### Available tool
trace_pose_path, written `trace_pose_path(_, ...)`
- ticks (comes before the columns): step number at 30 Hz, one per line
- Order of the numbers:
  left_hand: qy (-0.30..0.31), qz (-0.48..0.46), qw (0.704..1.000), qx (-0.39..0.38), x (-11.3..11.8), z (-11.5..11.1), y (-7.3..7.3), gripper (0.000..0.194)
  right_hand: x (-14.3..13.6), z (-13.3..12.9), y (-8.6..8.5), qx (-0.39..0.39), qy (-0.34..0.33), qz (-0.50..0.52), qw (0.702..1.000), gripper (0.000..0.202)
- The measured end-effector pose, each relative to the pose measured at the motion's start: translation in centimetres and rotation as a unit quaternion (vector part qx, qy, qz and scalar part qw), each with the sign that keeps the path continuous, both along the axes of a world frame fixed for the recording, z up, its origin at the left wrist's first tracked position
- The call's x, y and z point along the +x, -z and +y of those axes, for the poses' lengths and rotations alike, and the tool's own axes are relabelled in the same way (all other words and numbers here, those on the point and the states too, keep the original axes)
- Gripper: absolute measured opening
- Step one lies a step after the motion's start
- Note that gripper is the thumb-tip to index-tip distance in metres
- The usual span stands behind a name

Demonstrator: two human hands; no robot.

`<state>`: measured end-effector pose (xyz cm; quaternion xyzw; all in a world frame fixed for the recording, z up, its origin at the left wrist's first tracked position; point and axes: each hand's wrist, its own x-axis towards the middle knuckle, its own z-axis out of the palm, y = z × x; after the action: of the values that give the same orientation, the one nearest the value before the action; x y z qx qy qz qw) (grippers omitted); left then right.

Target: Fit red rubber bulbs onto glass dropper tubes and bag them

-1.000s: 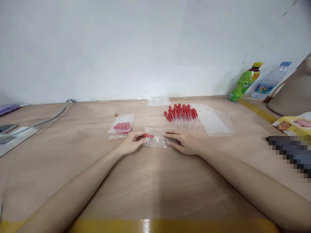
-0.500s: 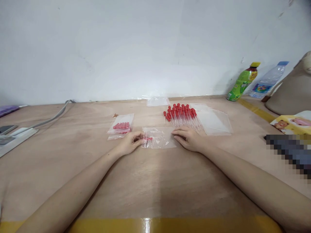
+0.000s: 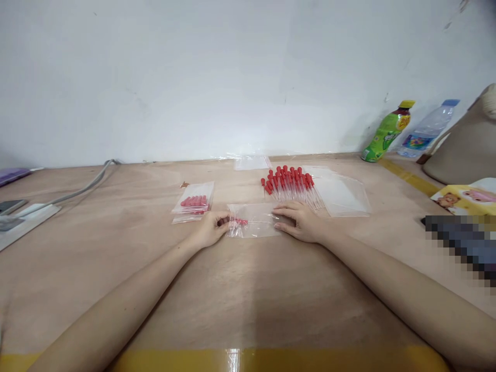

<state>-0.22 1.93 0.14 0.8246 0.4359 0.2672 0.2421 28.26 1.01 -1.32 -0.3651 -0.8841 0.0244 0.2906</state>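
A clear plastic bag (image 3: 260, 212) lies flat on the table between my two hands. A dropper with a red bulb (image 3: 242, 222) is in it near the left end, its thin tube pointing right. My left hand (image 3: 214, 228) is closed at the bag's left edge beside the bulb, thumb and fingertips pinching there. My right hand (image 3: 297, 221) holds the bag's right end, fingers on top and thumb nearer me. Behind my right hand lies a heap of red-bulbed droppers (image 3: 289, 181). Filled bags of droppers (image 3: 194, 200) are stacked behind my left hand.
Flat clear bags (image 3: 344, 194) lie right of the heap, and another bag (image 3: 251, 163) lies by the wall. A green bottle (image 3: 388, 133), a water bottle (image 3: 428, 129) and a beige bag (image 3: 465, 139) stand at the back right. A grey cable (image 3: 87, 190) runs along the left.
The red bulb sits slightly farther right inside the bag. My left fingers have shifted a little at the bag's edge, and my right thumb has moved slightly.
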Motion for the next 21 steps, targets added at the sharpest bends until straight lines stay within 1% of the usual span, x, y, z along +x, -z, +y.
trace_pose_path(4,0.048,-0.006,0.999,0.003,0.3,-0.3,-0.2,0.024,0.0,-0.1,-0.2,-0.014,0.001,-0.018,1.0,0.037)
trace_pose_path(9,0.052,-0.012,0.999,0.002,0.7,-0.3,0.0,0.025,0.0,-0.2,-0.3,-0.011,-0.013,-0.014,1.0,0.042)
trace_pose_path(12,0.054,0.001,0.999,0.005,0.9,-0.5,-0.2,0.027,0.2,-0.5,-0.3,0.004,-0.025,-0.007,1.0,0.044)
trace_pose_path(14,0.054,0.012,0.998,0.008,0.6,-0.7,-0.8,0.027,0.5,-0.9,-0.4,0.004,-0.045,-0.017,0.999,0.043)
trace_pose_path(16,0.065,0.036,0.997,-0.017,-0.2,-0.8,-1.8,0.028,0.6,-1.2,-0.6,-0.012,-0.066,-0.031,0.997,0.04)
trace_pose_path(18,0.067,0.07,0.994,-0.053,-1.1,-0.5,-3.1,0.027,0.6,-1.3,-0.7,-0.031,-0.072,-0.035,0.996,0.036)
trace_pose_path(19,0.043,0.075,0.995,-0.048,-1.5,-0.1,-3.7,0.024,0.6,-1.3,-0.7,-0.036,-0.072,-0.034,0.996,0.035)
trace_pose_path(21,-0.052,0.059,0.997,-0.001,-1.6,1.0,-4.7,0.019,0.5,-1.3,-0.6,-0.037,-0.072,-0.03,0.996,0.034)
